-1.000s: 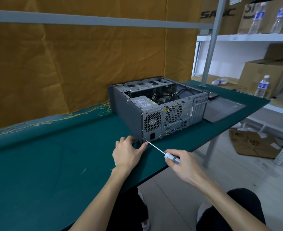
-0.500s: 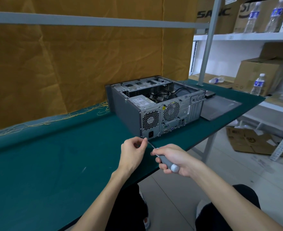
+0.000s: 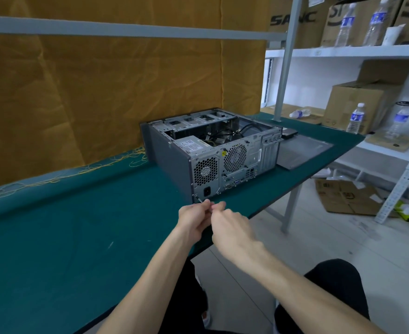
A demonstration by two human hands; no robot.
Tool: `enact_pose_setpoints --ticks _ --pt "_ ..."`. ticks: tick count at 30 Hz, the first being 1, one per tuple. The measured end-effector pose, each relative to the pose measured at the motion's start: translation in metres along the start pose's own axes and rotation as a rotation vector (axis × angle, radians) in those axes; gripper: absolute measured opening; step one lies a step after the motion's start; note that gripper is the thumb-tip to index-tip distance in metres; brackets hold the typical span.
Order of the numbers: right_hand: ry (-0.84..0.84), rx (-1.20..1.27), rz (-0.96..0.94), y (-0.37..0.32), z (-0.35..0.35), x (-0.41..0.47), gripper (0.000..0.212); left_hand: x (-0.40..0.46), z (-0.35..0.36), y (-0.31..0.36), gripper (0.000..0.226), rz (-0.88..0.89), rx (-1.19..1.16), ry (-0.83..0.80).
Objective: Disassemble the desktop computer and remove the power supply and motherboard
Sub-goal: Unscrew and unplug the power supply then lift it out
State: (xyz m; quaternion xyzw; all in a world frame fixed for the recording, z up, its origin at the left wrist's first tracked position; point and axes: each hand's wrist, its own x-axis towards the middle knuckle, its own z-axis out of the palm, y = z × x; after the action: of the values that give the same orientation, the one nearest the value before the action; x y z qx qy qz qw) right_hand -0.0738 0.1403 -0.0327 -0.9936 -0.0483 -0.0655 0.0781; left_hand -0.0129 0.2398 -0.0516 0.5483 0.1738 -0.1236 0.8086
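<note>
An open grey desktop case [image 3: 174,162] lies on its side on the green table [image 3: 78,237], rear panel towards me. The power supply [image 3: 204,171] sits at the rear left with its fan grille and socket showing. Cables lie inside the case. A thin screwdriver shaft [image 3: 200,200] points at the lower left corner of the rear panel. My left hand [image 3: 192,219] pinches the shaft near its tip. My right hand [image 3: 230,231] is curled round the screwdriver handle, which is hidden under its fingers. The two hands touch.
The removed side panel [image 3: 304,150] lies flat on the table to the right of the case. A grey post [image 3: 284,68] stands behind it. White shelves [image 3: 367,50] on the right hold cardboard boxes and water bottles. An orange cloth [image 3: 102,92] hangs behind the table.
My right hand has moved up and left, closing in on my left hand and covering the handle. My left hand went from resting at the case corner to pinching the shaft.
</note>
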Motion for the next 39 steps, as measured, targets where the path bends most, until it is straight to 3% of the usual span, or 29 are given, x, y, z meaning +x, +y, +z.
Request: enact_pose_setpoints --ticks 2,5,8,10,13,14,16,19,21,22,26,27,29,32,34,36,39 --pt "-0.074 0.315 0.079 0.012 -0.008 0.006 0.034 -0.001 0.002 -0.003 0.016 0.004 -0.082 -0.039" --pt "-0.408 1.119 0.363 0.03 -0.021 0.005 0.037 -0.001 0.004 -0.005 0.021 0.0 -0.264 -0.15" --pt "-0.559 1.475 0.493 0.037 -0.02 -0.001 0.038 0.001 0.0 -0.01 0.029 0.012 -0.308 -0.234" --pt "-0.413 1.267 0.407 0.036 -0.013 -0.003 0.038 0.001 -0.002 -0.012 0.029 0.024 -0.251 -0.257" --pt "0.003 0.533 0.162 0.037 -0.001 -0.005 0.025 0.003 -0.001 -0.012 0.024 0.06 -0.141 -0.272" --pt "0.075 0.464 0.129 0.037 0.004 -0.006 0.019 0.003 0.0 -0.012 0.024 0.052 -0.139 -0.276" --pt "-0.021 0.754 0.212 0.038 0.006 -0.007 0.019 0.004 0.001 -0.013 0.026 0.019 -0.185 -0.29" --pt "-0.479 1.46 0.506 0.046 -0.001 -0.009 0.039 0.006 -0.004 -0.012 0.031 -0.013 -0.268 -0.36" --pt "-0.552 1.605 0.542 0.049 0.0 -0.011 0.043 0.009 -0.008 -0.013 0.03 -0.038 -0.314 -0.375" --pt "-0.477 1.517 0.5 0.05 0.002 -0.011 0.042 0.009 -0.008 -0.013 0.029 -0.032 -0.328 -0.363" --pt "0.1 0.695 0.2 0.046 0.01 -0.013 0.013 0.011 -0.006 -0.017 0.027 0.069 -0.308 -0.32" --pt "0.159 0.636 0.179 0.044 0.01 -0.013 0.019 0.011 -0.007 -0.019 0.024 0.074 -0.31 -0.323" --pt "0.058 0.847 0.25 0.043 0.008 -0.011 0.025 0.011 -0.008 -0.02 0.02 0.07 -0.333 -0.331" --pt "-0.385 1.407 0.505 0.045 -0.003 -0.013 0.035 0.011 -0.009 -0.02 0.024 0.066 -0.367 -0.345" --pt "-0.496 1.542 0.542 0.048 -0.003 -0.016 0.04 0.01 -0.009 -0.019 0.026 0.053 -0.377 -0.345" --pt "-0.318 1.323 0.428 0.05 0.001 -0.017 0.029 0.01 -0.008 -0.018 0.026 0.055 -0.361 -0.343" --pt "0.12 0.734 0.19 0.046 0.011 -0.019 0.009 0.011 -0.007 -0.018 0.029 0.058 -0.342 -0.367"
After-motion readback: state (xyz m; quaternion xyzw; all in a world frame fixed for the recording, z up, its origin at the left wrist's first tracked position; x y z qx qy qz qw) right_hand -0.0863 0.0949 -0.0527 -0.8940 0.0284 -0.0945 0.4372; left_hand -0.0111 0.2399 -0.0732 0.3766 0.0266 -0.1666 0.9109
